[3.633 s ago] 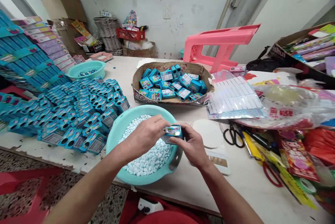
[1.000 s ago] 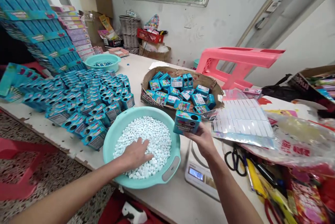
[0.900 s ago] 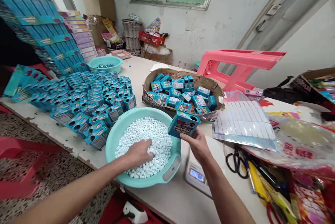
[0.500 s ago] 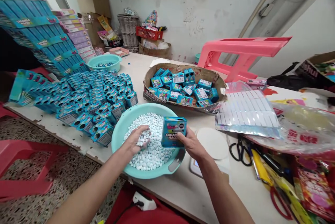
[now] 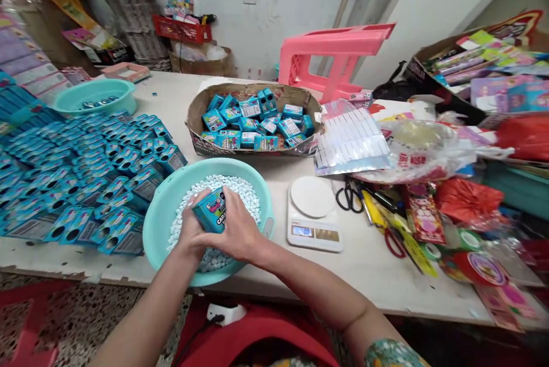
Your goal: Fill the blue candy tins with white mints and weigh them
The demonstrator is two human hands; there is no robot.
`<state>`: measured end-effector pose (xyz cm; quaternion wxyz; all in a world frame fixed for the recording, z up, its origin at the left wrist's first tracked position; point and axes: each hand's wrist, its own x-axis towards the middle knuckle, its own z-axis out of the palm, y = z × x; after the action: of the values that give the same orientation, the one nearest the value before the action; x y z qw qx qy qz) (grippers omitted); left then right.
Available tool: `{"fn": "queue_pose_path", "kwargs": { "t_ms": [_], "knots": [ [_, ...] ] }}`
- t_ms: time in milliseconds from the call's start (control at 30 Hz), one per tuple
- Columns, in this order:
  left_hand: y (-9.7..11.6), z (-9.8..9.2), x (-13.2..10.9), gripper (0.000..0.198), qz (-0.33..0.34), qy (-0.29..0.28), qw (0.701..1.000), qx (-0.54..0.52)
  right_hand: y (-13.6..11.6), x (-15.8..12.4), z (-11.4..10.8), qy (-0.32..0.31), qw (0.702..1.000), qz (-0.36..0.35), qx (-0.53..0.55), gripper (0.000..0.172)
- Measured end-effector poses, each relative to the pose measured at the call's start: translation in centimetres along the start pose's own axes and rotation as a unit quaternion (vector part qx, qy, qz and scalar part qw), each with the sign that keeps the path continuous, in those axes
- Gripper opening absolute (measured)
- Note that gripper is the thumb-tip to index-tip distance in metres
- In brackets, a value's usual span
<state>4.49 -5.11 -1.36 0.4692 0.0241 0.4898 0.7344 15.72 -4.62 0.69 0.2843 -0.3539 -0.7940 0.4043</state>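
Over the bowl of candies I hold a small blue candy box (image 5: pixel 209 214), tilted, its printed front facing up. My right hand (image 5: pixel 241 228) is closed round its right side. My left hand (image 5: pixel 187 232) is curled against the box's left side; its palm and any candies in it are hidden. Below both hands, the turquoise bowl (image 5: pixel 158 198) contains many small white candies (image 5: pixel 244 188). Just right of the bowl stands a white kitchen scale (image 5: pixel 315 212), its round plate bare and its display lit.
Rows of blue boxes with round holes (image 5: pixel 114 184) stand at the left. Behind the bowl is a cardboard tray (image 5: pixel 257 152) of blue boxes. Scissors (image 5: pixel 349 198), plastic packaging (image 5: pixel 412 150) and pens crowd the right. A pink stool (image 5: pixel 334 47) stands at the back.
The box has moved left over the bowl and tilted in my right hand. My left hand, which was scooping candies, has come up against the box. The view has swung to the right.
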Motion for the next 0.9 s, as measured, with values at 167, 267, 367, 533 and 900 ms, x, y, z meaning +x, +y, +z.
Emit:
{"fn": "queue_pose_path", "kwargs": {
  "t_ms": [167,267,367,533,900],
  "knots": [
    [1.1,1.1,-0.8,0.031,0.055,0.012,0.997,0.058,1.6,0.8,-2.1,0.039,0.998,0.006,0.039,0.06],
    [3.1,1.2,-0.5,0.028,-0.009,-0.03,0.999,0.044,2.9,1.0,-3.7,0.057,0.994,0.017,0.094,0.034],
    [5.0,1.7,-0.4,0.022,-0.043,-0.075,0.996,0.008,3.1,0.8,-4.2,0.06,0.994,0.012,0.095,0.036],
    [5.5,3.3,-0.4,0.028,0.035,-0.078,0.996,-0.014,2.3,0.4,-3.1,0.042,0.998,-0.01,0.051,0.033],
    [4.7,3.6,-0.7,0.029,0.08,-0.109,0.99,0.029,1.3,1.2,-3.0,0.024,0.999,-0.049,-0.003,0.035]
  ]
}}
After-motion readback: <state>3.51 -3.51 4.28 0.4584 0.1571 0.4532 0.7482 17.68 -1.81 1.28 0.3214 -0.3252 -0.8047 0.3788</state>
